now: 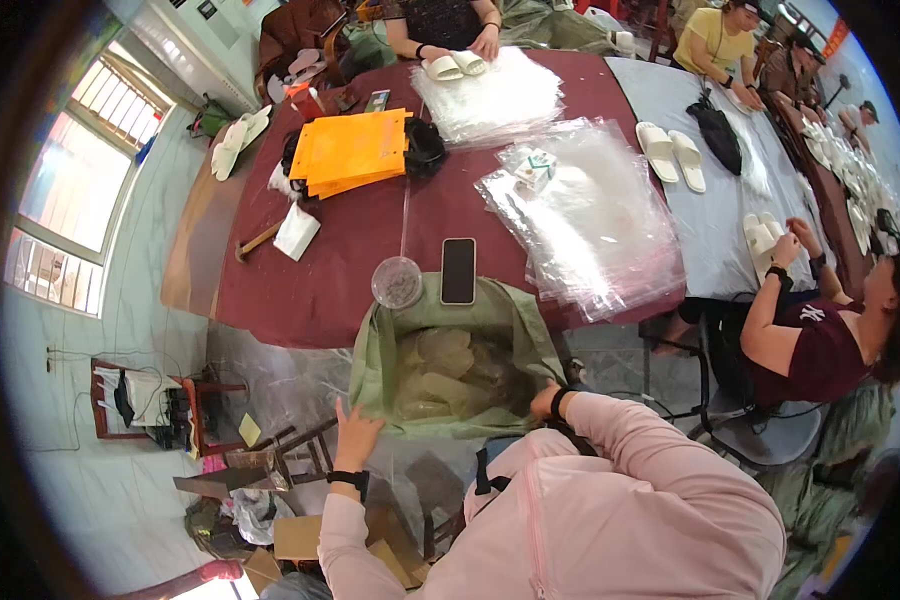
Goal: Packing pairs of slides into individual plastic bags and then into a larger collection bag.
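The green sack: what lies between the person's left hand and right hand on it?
In the head view, the sack's open mouth, filled with bagged pale items, lies between the left hand and the right hand.

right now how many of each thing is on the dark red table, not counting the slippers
phone: 1
round clear lid: 1
stack of orange sheets: 1
piles of clear plastic bags: 2
white folded packet: 1
hammer: 1
total: 7
Small items at the far left corner are too blurred to count.
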`<state>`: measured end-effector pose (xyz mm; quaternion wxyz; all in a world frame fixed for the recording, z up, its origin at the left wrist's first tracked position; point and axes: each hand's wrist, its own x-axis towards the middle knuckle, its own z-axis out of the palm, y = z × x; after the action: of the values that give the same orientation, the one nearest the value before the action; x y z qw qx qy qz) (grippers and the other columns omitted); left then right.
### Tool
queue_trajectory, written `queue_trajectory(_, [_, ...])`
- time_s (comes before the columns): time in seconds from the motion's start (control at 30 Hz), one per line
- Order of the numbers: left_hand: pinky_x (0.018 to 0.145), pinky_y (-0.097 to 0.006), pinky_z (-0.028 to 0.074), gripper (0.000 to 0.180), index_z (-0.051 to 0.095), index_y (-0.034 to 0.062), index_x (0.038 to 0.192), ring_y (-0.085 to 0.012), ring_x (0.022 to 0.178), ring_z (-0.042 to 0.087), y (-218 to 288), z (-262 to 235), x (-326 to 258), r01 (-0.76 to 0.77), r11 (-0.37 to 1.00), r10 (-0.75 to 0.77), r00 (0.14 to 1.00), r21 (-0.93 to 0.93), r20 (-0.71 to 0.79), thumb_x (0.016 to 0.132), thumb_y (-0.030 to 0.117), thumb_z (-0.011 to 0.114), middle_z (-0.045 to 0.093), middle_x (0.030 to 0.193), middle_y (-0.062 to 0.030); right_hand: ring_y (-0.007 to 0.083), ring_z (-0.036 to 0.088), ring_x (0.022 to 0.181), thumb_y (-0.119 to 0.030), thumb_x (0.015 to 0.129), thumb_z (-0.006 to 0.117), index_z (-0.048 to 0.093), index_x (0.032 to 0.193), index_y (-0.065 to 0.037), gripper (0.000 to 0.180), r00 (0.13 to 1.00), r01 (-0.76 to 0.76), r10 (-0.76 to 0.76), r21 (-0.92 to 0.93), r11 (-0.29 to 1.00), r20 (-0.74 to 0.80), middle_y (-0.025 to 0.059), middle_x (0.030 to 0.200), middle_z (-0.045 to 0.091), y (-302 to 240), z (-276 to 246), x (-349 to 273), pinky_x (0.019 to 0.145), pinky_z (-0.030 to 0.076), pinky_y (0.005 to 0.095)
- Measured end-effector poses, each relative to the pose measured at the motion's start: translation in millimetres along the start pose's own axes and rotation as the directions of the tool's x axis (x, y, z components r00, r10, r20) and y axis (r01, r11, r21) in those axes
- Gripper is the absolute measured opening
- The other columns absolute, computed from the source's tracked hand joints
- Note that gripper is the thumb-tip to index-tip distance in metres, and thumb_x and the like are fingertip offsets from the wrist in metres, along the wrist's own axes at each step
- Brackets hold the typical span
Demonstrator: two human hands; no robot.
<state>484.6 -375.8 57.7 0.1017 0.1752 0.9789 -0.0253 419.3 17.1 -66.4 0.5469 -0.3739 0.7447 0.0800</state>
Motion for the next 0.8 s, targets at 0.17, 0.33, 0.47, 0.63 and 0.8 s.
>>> queue_trajectory(0.17, [0.107, -0.061, 0.006, 0.019, 0.069, 0.0166, 0.087, -0.0268, 0.108, 0.053, 7, 14, 5, 0.066, 0.995, -0.073, 0.994, 0.075, 0.087, 0.075, 0.013, 0.055, 0.066, 0.081, -0.0079, 0.0291, 0.055, 0.109, -0.025, 0.084, 0.053, 0.064, 0.109, -0.013, 0.03, 0.997, -0.056, 0.054, -0.027, 0.998, -0.057, 0.0094, 0.112, 0.062, 43, 35, 0, 0.102, 0.023, 0.0576])
queue_trajectory(0.33, [0.106, -0.061, 0.005, 0.022, 0.068, 0.012, 0.089, -0.0283, 0.104, 0.056, -5, 22, 24, 0.342, 0.939, -0.332, 0.874, 0.035, 0.355, 0.072, 0.022, 0.061, 0.066, 0.089, -0.0108, 0.0288, 0.06, 0.099, -0.019, 0.082, 0.054, 0.067, 0.1, -0.012, 0.023, 0.952, -0.059, 0.069, 0.043, 0.997, -0.298, 0.0084, 0.104, 0.065, 66, 28, -32, 0.096, 0.034, 0.0506])
queue_trajectory(0.47, [0.102, -0.057, 0.021, 0.031, 0.067, 0.0088, 0.09, -0.0316, 0.096, 0.06, -12, -6, 55, 0.4, 0.914, -0.372, 0.754, 0.07, 0.542, 0.067, 0.03, 0.069, 0.065, 0.097, -0.0138, 0.0286, 0.062, 0.083, -0.028, 0.081, 0.051, 0.066, 0.09, -0.013, 0.023, 0.797, 0.074, -0.018, 0.068, 0.995, -0.604, 0.0092, 0.088, 0.065, 100, 32, -52, 0.074, 0.046, 0.0439])
queue_trajectory(0.63, [0.082, -0.041, 0.045, 0.035, 0.063, 0.0082, 0.1, -0.032, 0.098, 0.058, 37, -34, 142, 0.378, 0.925, -0.313, 0.83, -0.051, 0.462, 0.076, 0.035, 0.064, 0.062, 0.104, -0.014, 0.0309, 0.061, 0.084, -0.025, 0.082, 0.052, 0.06, 0.096, -0.01, 0.022, 0.539, 0.14, 0.102, 0.208, 0.968, -0.836, 0.0112, 0.091, 0.061, 146, 53, -99, 0.073, 0.048, 0.042])
queue_trajectory(0.8, [0.083, -0.043, 0.045, 0.032, 0.06, 0.0088, 0.105, -0.0329, 0.097, 0.057, 108, -51, 221, 0.132, 0.963, -0.06, 0.955, -0.234, 0.292, 0.082, 0.032, 0.057, 0.061, 0.105, -0.014, 0.0324, 0.059, 0.09, -0.026, 0.085, 0.051, 0.06, 0.107, -0.01, 0.029, 0.56, 0.142, 0.321, 0.47, 0.871, -0.764, 0.0128, 0.099, 0.063, 184, 77, -156, 0.079, 0.047, 0.0425])
